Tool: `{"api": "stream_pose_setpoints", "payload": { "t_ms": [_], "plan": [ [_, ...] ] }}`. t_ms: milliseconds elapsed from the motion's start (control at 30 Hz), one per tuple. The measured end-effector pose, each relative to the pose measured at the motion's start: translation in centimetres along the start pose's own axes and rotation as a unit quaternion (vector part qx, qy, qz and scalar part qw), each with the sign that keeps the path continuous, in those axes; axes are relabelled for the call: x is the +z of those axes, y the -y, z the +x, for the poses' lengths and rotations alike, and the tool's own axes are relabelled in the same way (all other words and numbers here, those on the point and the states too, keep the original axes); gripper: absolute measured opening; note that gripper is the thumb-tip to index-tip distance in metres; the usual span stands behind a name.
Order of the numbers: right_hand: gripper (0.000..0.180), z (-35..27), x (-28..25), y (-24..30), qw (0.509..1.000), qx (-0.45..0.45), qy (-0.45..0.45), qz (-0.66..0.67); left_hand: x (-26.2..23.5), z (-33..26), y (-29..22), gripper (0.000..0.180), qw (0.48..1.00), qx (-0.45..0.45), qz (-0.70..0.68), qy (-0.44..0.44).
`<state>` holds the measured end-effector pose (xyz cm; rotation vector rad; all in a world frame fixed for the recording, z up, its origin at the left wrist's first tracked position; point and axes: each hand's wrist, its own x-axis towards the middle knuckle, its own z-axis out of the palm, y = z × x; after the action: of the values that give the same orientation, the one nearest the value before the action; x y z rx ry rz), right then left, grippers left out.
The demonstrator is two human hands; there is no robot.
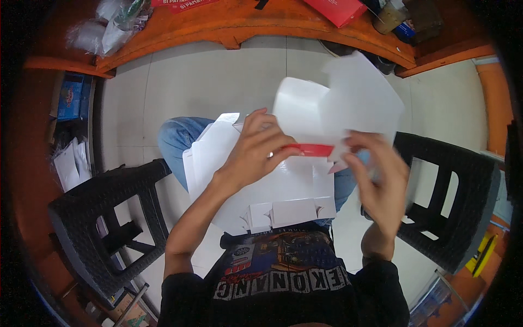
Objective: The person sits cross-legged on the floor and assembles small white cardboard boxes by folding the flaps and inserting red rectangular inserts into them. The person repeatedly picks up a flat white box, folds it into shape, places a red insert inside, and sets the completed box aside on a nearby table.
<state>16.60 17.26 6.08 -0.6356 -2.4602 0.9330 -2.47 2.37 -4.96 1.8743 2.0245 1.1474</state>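
A partly folded cardboard box (302, 109), white inside with a red outer side, is held up over my lap. My left hand (256, 143) grips its near wall at the left end, thumb and fingers closed around the red edge. My right hand (381, 177), somewhat blurred by motion, has its thumb and fingers around a small flap at the box's near right corner. The large white lid panel stands up at the right. Beneath, flat white cardboard blanks (215, 163) lie stacked across my thighs, with slotted tabs (294, 212) along the near edge.
An orange wooden table (190, 35) curves across the far side, with red boxes (340, 11) and plastic-wrapped items (117, 27) on it. Black plastic stools stand at left (111, 223) and right (447, 201). A shelf with a blue package (71, 98) is farther left.
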Motion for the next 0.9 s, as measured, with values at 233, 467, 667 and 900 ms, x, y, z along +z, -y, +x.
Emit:
{"api": "stream_pose_setpoints", "payload": {
  "t_ms": [233, 467, 667, 900],
  "plan": [
    [0.026, -2.8, -0.6, -2.7, 0.988, 0.014, -0.021, 0.154, -2.3, -0.8, -1.9, 0.019, 0.958, -0.241, -0.144, -0.053],
    [0.037, 1.8, 5.5, -5.8, 0.998, -0.019, 0.026, 0.059, -3.2, -0.5, -2.6, 0.019, 0.977, -0.189, -0.100, -0.018],
    [0.029, 2.0, 8.0, -5.7, 0.996, -0.007, -0.016, 0.086, -3.5, -0.2, -2.9, 0.018, 0.986, -0.143, -0.089, 0.007],
    [0.024, 2.3, 8.1, -5.9, 0.974, -0.103, 0.086, 0.183, -3.0, 0.1, -2.7, 0.020, 0.986, -0.135, -0.101, 0.015]
  ]
}}
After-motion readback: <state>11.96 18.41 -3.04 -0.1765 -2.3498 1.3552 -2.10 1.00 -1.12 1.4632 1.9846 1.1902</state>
